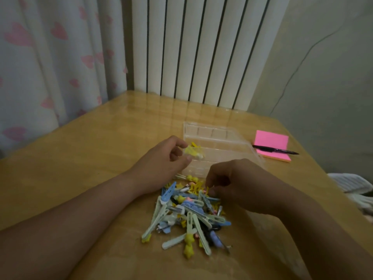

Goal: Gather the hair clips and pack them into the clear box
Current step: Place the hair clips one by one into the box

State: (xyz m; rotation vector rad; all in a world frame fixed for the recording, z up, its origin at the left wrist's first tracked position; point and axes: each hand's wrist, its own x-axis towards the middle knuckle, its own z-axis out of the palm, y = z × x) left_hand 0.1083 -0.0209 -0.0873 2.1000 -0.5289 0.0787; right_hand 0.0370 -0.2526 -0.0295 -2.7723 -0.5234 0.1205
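Observation:
A heap of hair clips [187,215], pale green, blue and yellow, lies on the wooden table in front of me. Behind it stands the clear box [220,142], open, with small divided compartments. My left hand [161,160] holds a yellow hair clip [194,152] pinched between thumb and fingers at the box's left edge. My right hand [238,184] rests on the far right part of the heap, fingers curled down onto a clip; what they pinch is hidden by the fingers.
A pink sticky-note pad [272,144] with a black pen [274,151] across it lies right of the box. The table [80,158] meets a radiator and curtain at the back. White cloth [351,184] sits past the right edge.

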